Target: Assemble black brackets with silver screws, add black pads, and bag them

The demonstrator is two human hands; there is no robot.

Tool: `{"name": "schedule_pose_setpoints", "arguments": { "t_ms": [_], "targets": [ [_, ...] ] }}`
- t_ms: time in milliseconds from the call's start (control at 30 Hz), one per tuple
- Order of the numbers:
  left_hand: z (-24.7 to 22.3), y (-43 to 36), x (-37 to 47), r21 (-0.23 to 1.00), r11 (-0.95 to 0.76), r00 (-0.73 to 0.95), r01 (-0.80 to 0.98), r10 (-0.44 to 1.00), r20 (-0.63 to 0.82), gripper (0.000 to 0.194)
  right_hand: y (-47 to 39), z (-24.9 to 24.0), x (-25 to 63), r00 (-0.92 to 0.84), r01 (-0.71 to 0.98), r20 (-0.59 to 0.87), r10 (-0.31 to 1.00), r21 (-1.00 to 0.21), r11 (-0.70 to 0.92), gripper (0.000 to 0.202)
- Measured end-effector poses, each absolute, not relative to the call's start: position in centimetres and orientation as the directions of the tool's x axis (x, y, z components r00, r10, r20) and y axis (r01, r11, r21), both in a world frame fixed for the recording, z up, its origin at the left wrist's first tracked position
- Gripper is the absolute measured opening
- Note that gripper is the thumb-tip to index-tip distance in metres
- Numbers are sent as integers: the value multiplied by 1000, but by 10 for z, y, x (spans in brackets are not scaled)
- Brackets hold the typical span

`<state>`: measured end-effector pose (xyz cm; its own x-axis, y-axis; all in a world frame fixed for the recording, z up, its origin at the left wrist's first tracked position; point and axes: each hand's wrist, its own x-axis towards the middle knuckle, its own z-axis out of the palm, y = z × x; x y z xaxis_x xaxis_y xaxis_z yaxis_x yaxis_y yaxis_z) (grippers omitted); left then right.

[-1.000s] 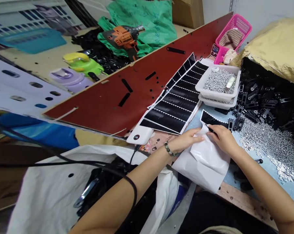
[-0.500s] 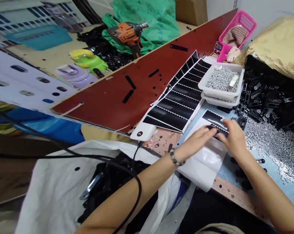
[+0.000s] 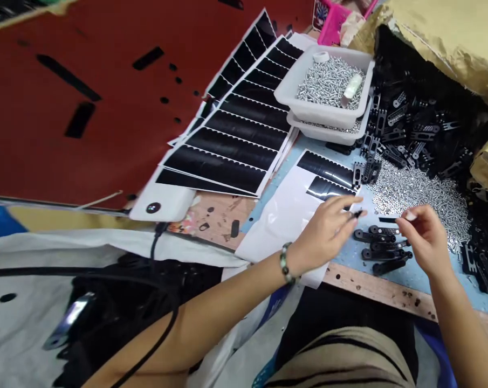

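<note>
My left hand, a beaded bracelet at its wrist, is over the edge of a white backing sheet with black scallop-edged stickers. Its fingertips are closed on a small dark piece, too small to name. Further right, my right hand pinches a thin black strip between thumb and forefinger; the strip points left. Several slim black hinged parts lie on the blue mat just below, between both hands.
Stacked white tubs of silver screws stand behind the hands. Loose screws and a heap of black parts spread at the right. Sticker sheets lean by a red board. A white device trails a black cable.
The view has swung down and right. Both hands have come off the stickers; my right hand has moved right, away from the left, and holds a black strip.
</note>
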<state>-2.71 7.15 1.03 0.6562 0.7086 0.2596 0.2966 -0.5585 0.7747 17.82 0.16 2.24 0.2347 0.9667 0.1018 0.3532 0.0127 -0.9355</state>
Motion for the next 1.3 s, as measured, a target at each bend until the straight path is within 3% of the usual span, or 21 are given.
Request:
{"name": "schedule_pose_setpoints", "arguments": {
  "t_ms": [67, 167, 300, 567, 733, 833, 967, 1067, 1200, 1300],
  "targets": [
    [5, 58, -28, 652, -698, 746, 295, 595, 299, 28, -19, 13, 189, 314, 235, -15, 949, -968, -93, 23],
    [-7, 39, -26, 500, -836, 862, 226, 411, 298, 30, -44, -5, 197, 328, 219, -180, 927, -940, -260, 19],
    [-19, 28, -17, 401, -887, 904, 226, 345, 252, 31, -56, -21, 196, 375, 265, -229, 898, -902, -341, 21],
    [-22, 28, -15, 364, -890, 904, 275, 368, 219, 31, -51, -30, 191, 395, 292, -208, 895, -895, -337, 23],
    [-21, 28, -14, 362, -889, 904, 281, 372, 210, 30, -50, -32, 188, 364, 410, -163, 917, -856, -315, 25],
    [-21, 27, -10, 379, -879, 899, 290, 386, 206, 30, -49, -30, 186, 362, 566, -78, 929, -773, -286, 22],
    [-20, 27, -5, 415, -854, 892, 312, 414, 182, 31, -48, -23, 188, 343, 772, -8, 939, -566, -287, 23],
    [-14, 29, -6, 487, -820, 880, 299, 435, 193, 30, -50, -13, 187, 270, 833, 99, 958, -523, -181, 24],
    [-2, 28, -13, 606, -759, 875, 241, 440, 203, 26, -56, 4, 170, -70, 698, 208, 976, -688, 197, 19],
    [6, 28, -22, 654, -731, 889, 193, 413, 199, 26, -61, 14, 157, -227, 590, 215, 950, -746, 309, 15]
  ]
}}
